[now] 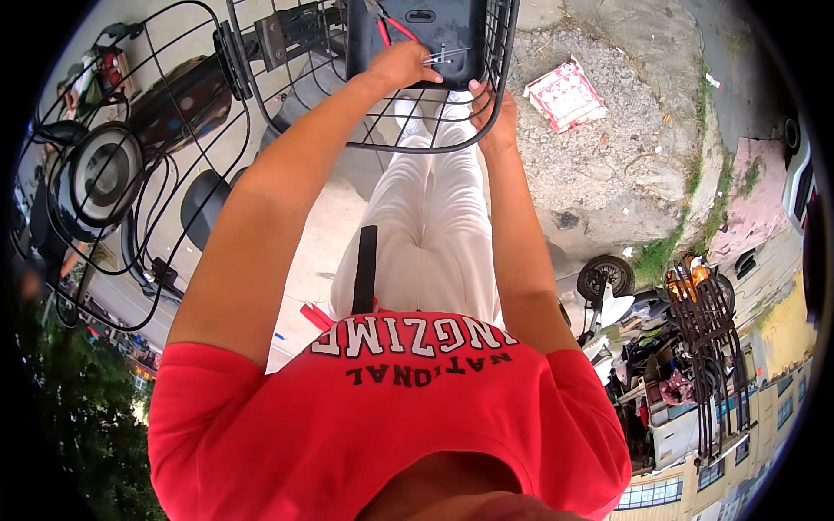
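Observation:
In front of me is a black wire basket (417, 149) with a black plastic tray (369, 52) in it. My left hand (404, 68) is over the tray's near part, its fingers curled around thin pale strips (447, 56) that look like cable ties. A pair of pliers with red handles (400, 29) lies in the tray, just beyond that hand. My right hand (497, 117) is at the basket's near right corner. Its thumb is by the tray's edge and its fingers close around the wire side, partly hidden by it.
A second wire basket (178, 156) bends along the left, with a motorcycle's round lamp (104, 174) behind it. On the rough concrete at right lies a red and white carton (566, 95). A wheel (605, 278) and a metal rack (708, 365) stand at the lower right.

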Motion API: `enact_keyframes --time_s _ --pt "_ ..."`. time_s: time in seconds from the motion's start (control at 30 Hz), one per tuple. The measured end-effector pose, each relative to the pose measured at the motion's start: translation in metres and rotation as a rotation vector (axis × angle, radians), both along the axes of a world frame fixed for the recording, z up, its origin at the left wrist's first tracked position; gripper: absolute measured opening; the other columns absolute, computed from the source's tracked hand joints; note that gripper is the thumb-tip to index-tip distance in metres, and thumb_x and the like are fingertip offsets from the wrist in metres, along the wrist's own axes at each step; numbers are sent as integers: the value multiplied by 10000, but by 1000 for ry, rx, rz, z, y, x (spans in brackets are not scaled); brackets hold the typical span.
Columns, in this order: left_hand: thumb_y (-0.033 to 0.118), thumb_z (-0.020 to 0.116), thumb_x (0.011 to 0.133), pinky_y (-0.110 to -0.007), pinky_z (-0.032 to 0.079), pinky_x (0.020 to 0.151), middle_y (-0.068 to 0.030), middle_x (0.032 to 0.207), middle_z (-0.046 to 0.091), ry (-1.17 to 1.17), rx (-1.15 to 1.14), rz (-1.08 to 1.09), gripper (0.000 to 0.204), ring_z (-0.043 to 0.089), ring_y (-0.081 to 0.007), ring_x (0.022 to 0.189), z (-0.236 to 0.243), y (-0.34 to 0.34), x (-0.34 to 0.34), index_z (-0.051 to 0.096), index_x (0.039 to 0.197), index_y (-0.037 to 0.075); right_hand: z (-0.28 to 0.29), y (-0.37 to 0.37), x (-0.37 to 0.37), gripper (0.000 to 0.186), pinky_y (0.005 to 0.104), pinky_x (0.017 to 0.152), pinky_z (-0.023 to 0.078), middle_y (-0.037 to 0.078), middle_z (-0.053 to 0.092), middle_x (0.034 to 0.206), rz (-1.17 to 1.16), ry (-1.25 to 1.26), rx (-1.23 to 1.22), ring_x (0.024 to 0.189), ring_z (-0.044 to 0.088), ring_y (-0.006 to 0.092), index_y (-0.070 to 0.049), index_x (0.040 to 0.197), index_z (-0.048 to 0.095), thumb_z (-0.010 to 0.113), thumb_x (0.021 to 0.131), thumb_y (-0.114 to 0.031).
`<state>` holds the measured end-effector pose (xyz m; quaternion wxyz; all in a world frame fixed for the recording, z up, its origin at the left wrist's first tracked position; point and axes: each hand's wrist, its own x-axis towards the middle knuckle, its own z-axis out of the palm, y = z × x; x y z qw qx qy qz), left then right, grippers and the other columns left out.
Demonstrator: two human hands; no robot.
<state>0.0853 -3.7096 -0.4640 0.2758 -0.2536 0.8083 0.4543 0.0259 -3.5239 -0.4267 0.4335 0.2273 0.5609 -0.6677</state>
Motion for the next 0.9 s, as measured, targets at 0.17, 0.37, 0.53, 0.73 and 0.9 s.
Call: enact_keyframes --time_s 0.17,0.37,0.53,0.73,0.9 --pt "403 705 667 -376 449 633 -130 702 611 -13 -136 26 380 587 -306 698 18 9 1 621 758 44 -11 2 5 201 217 498 363 -8 533 664 80 152 -10 562 455 66 -20 850 539 696 744 -88" --pt "393 699 684 -370 438 597 -142 644 589 14 -143 48 384 574 -306 645 19 15 -2 610 716 21 -28 0 14 210 225 403 292 -23 444 579 159 462 242 453 367 59 -52 734 477 684 744 -84" --pt "422 691 675 -383 452 626 -146 689 603 57 -247 26 392 586 -321 702 10 18 0 627 738 40 -17 -5 14 199 238 467 330 -22 435 566 147 448 251 513 390 71 -43 716 475 661 753 -103" --pt "423 669 699 -391 461 656 -146 742 618 17 -262 22 384 588 -328 741 20 20 -3 631 772 48 -22 -10 18 192 250 503 337 -7 449 623 121 569 240 564 393 82 -44 716 461 639 757 -103" --pt "399 655 724 -400 462 674 -167 774 619 14 -251 153 369 589 -346 771 38 0 7 620 784 37 -59 5 20 261 288 643 426 78 541 735 232 558 303 674 504 154 18 815 498 640 740 -187"
